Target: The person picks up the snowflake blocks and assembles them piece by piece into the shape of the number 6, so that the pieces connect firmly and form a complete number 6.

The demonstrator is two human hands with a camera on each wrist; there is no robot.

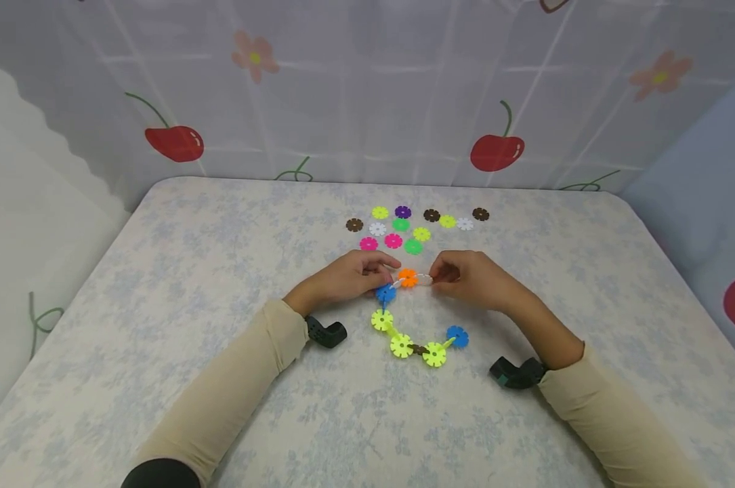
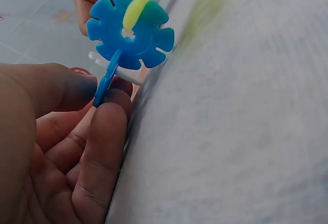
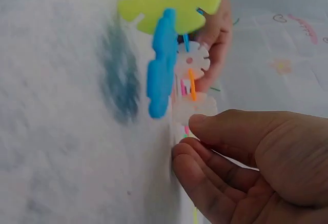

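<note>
A chain of slotted plastic flower discs curves across the table between the hands. My left hand (image 1: 356, 272) pinches a blue disc (image 1: 386, 293) at the chain's upper left; in the left wrist view that disc shows edge-on between thumb and fingertip. From there a white disc leads to an orange disc (image 1: 408, 278), then to another white disc (image 3: 197, 108). The right hand (image 1: 473, 279) pinches this white disc by its outer edge. Lower down the chain run yellow discs (image 1: 401, 346), a brown disc (image 1: 418, 350) and a blue end disc (image 1: 458, 337).
Behind the hands lie several loose discs, among them a purple disc (image 1: 402, 212), a pink disc (image 1: 393, 240) and a green disc (image 1: 413, 246). A pale patterned cloth covers the table (image 1: 190, 291). A cherry-print curtain (image 1: 355, 102) hangs along the back edge.
</note>
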